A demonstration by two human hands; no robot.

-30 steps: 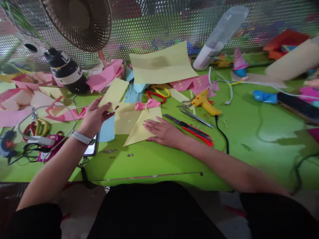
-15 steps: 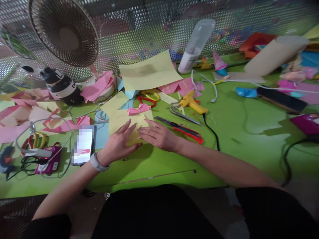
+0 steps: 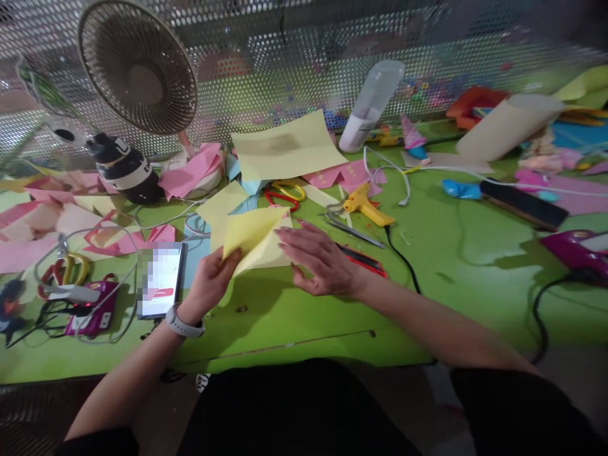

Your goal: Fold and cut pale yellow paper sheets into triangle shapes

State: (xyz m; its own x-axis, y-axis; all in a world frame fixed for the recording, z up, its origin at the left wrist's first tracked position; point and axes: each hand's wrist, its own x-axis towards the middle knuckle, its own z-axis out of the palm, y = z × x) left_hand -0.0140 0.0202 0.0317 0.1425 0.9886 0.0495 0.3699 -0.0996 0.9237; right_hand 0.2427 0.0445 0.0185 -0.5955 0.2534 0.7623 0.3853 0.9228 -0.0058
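Observation:
A folded piece of yellow paper (image 3: 251, 237) is raised above the tabletop, its layers parted toward me. My left hand (image 3: 213, 275) pinches its lower left edge between thumb and fingers. My right hand (image 3: 323, 259) hovers at the paper's right side with fingers stretched out; whether the fingertips touch it I cannot tell. A paler yellow sheet (image 3: 221, 206) lies beneath. Just beyond are scissors with red and yellow handles (image 3: 289, 193). To the right lie tweezers (image 3: 356, 232), a yellow glue gun (image 3: 365, 206) and a red utility knife (image 3: 368, 261), partly covered by my right hand.
A phone (image 3: 164, 285) lies left of my left wrist, near a purple power strip (image 3: 97, 310) with cables. Behind stand a fan (image 3: 142, 76), a black bottle (image 3: 128, 168) and a tilted clear bottle (image 3: 373, 104). Pink paper scraps (image 3: 194, 171) and a cardboard tube (image 3: 510, 126) lie around.
Both hands were flat on the yellow paper. Now my left hand has lifted it by the edge, and my right hand has come off to the right.

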